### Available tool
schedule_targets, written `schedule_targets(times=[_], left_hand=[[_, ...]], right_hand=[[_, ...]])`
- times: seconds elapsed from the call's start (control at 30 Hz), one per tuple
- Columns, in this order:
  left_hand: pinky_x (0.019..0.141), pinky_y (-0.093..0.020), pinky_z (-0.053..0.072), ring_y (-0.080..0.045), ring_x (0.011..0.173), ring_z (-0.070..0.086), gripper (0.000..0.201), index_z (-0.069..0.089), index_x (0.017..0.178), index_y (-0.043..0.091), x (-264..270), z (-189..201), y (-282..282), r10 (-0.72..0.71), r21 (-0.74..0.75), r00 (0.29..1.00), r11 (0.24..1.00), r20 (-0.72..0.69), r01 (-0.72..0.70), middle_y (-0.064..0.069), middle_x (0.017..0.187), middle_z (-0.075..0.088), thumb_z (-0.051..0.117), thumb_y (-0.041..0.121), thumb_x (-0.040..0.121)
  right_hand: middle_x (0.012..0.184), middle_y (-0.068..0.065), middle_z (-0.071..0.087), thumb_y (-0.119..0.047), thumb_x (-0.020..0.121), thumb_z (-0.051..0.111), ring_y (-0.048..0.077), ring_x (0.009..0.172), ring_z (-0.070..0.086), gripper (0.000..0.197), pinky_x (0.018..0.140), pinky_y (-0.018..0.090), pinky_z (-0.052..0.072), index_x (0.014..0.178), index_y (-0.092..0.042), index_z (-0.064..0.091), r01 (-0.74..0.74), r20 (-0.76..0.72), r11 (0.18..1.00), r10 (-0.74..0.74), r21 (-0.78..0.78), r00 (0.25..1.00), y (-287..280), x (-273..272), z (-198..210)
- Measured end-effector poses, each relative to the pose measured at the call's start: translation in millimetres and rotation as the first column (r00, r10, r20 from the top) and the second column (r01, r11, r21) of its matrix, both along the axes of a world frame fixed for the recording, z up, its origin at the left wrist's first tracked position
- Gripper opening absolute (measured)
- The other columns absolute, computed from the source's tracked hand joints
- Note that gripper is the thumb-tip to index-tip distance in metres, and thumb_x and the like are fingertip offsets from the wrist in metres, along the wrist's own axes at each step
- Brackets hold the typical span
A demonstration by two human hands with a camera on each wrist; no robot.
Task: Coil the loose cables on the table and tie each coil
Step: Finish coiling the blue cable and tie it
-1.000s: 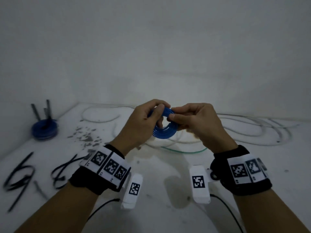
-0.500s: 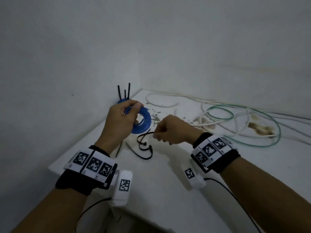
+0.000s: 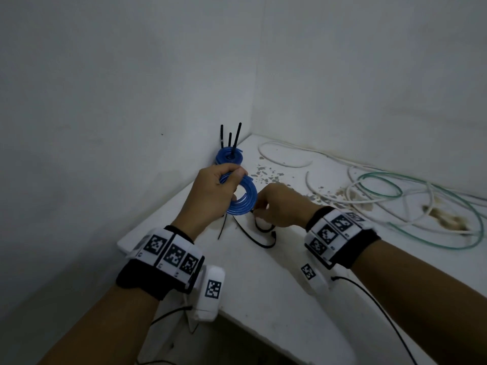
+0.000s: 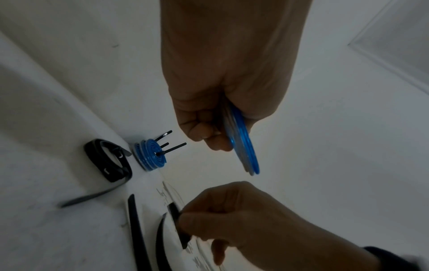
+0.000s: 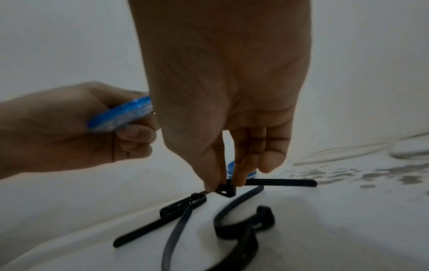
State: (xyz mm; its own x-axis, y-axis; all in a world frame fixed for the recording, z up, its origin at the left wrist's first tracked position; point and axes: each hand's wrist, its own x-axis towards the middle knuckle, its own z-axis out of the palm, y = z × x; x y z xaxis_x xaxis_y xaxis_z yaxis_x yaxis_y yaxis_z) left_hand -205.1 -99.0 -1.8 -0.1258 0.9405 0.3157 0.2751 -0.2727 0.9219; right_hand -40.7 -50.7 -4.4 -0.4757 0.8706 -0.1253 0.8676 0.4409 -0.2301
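My left hand point(image 3: 235, 177) grips a small blue cable coil point(image 3: 241, 198) and holds it upright above the table's left corner; the coil also shows in the left wrist view point(image 4: 243, 139) and the right wrist view point(image 5: 120, 115). Just right of and below it, my right hand point(image 3: 257, 209) is down at the table. Its thumb and forefinger pinch the head end of a black cable tie point(image 5: 226, 189). The tie's strap point(image 5: 278, 182) runs off to the right. Several more loose black ties point(image 5: 243, 229) lie around it.
A stack of tied blue coils point(image 3: 228, 157) with black tie tails sticking up sits in the wall corner. Loose white cable point(image 3: 284, 156) and green cable point(image 3: 382, 191) sprawl over the right of the table. The table's left edge point(image 3: 147, 225) is close to my left hand.
My right hand has let go of the blue coil, dropped to the table and pinched a black tie. The left hand keeps the coil. The head view has swung left towards the corner.
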Motion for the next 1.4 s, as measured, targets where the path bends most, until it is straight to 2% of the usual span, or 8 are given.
schedule_targets(times=[0.27, 0.43, 0.63, 0.9, 1.07, 1.17, 1.27, 1.4], left_hand=[[0.058, -0.017, 0.048, -0.001, 0.050, 0.055, 0.019, 0.072, 0.102, 0.018, 21, 2, 3, -0.044, -0.005, 0.999, 0.999, -0.027, 0.044, 0.020, 0.062, 0.060, 0.055, 0.027, 0.100], [0.060, -0.013, 0.046, 0.002, 0.056, 0.057, 0.019, 0.070, 0.101, 0.016, 64, 12, 2, -0.103, 0.052, 0.991, 0.993, -0.083, 0.107, 0.016, 0.071, 0.061, 0.053, 0.025, 0.101], [0.072, -0.024, 0.046, -0.004, 0.072, 0.058, 0.020, 0.071, 0.095, 0.019, 121, 22, -12, -0.138, 0.074, 0.982, 0.986, -0.132, 0.149, 0.011, 0.081, 0.066, 0.053, 0.027, 0.101], [0.073, -0.032, 0.050, -0.010, 0.067, 0.058, 0.021, 0.073, 0.096, 0.014, 176, 40, -50, -0.213, 0.076, 0.951, 0.969, -0.224, 0.235, 0.004, 0.084, 0.069, 0.054, 0.023, 0.100], [0.064, -0.019, 0.046, -0.005, 0.060, 0.055, 0.021, 0.072, 0.094, 0.013, 210, 53, -83, -0.406, 0.015, 0.896, 0.910, -0.180, 0.415, 0.003, 0.076, 0.065, 0.052, 0.014, 0.099], [0.062, -0.016, 0.049, -0.017, 0.071, 0.058, 0.020, 0.071, 0.102, 0.011, 222, 58, -93, -0.501, -0.035, 0.850, 0.864, -0.165, 0.502, -0.014, 0.085, 0.066, 0.054, 0.005, 0.094], [0.067, -0.016, 0.053, -0.020, 0.084, 0.066, 0.016, 0.069, 0.107, 0.018, 227, 57, -98, -0.518, -0.038, 0.833, 0.852, -0.194, 0.521, -0.008, 0.100, 0.071, 0.063, 0.010, 0.094], [0.067, -0.014, 0.052, -0.012, 0.081, 0.064, 0.015, 0.070, 0.104, 0.018, 232, 54, -103, -0.527, -0.012, 0.847, 0.850, -0.072, 0.527, -0.004, 0.102, 0.071, 0.064, 0.009, 0.094]], right_hand=[[0.089, -0.026, 0.064, -0.010, 0.094, 0.064, 0.001, 0.080, 0.063, 0.017, 0.067, 0.009, 0.045, 0.106, -0.018, 0.074, -0.065, -0.497, 0.954, 0.210, 0.292, 0.842, -60, 64, 65], [0.093, -0.004, 0.067, -0.010, 0.096, 0.063, 0.014, 0.085, 0.061, 0.018, 0.070, 0.016, 0.045, 0.105, -0.021, 0.073, -0.202, -0.385, 0.941, 0.299, 0.273, 0.873, -99, 107, 82], [0.092, -0.011, 0.060, -0.012, 0.097, 0.059, 0.006, 0.085, 0.055, 0.018, 0.073, 0.011, 0.039, 0.107, -0.022, 0.071, -0.195, -0.366, 0.957, 0.264, 0.216, 0.892, -133, 149, 80], [0.091, -0.004, 0.062, -0.012, 0.100, 0.054, 0.011, 0.082, 0.053, 0.014, 0.071, 0.018, 0.042, 0.102, -0.015, 0.067, 0.033, -0.373, 0.974, 0.054, 0.224, 0.926, -161, 200, 80], [0.088, -0.002, 0.061, -0.010, 0.093, 0.061, 0.006, 0.075, 0.052, 0.016, 0.068, 0.015, 0.038, 0.099, -0.018, 0.073, 0.218, -0.419, 0.896, -0.040, 0.388, 0.907, -171, 218, 81], [0.085, -0.007, 0.063, -0.013, 0.089, 0.067, 0.003, 0.073, 0.055, 0.010, 0.064, 0.014, 0.039, 0.093, -0.021, 0.063, 0.334, -0.516, 0.859, -0.098, 0.388, 0.851, -180, 225, 83], [0.084, -0.010, 0.066, -0.016, 0.086, 0.074, 0.000, 0.073, 0.060, 0.020, 0.063, 0.007, 0.044, 0.094, -0.019, 0.056, 0.410, -0.622, 0.838, -0.112, 0.360, 0.775, -188, 234, 81], [0.087, 0.003, 0.072, -0.033, 0.096, 0.061, 0.014, 0.073, 0.068, 0.024, 0.066, 0.025, 0.057, 0.096, -0.009, 0.062, 0.652, -0.862, 0.757, -0.300, 0.047, 0.410, -192, 243, 65]])
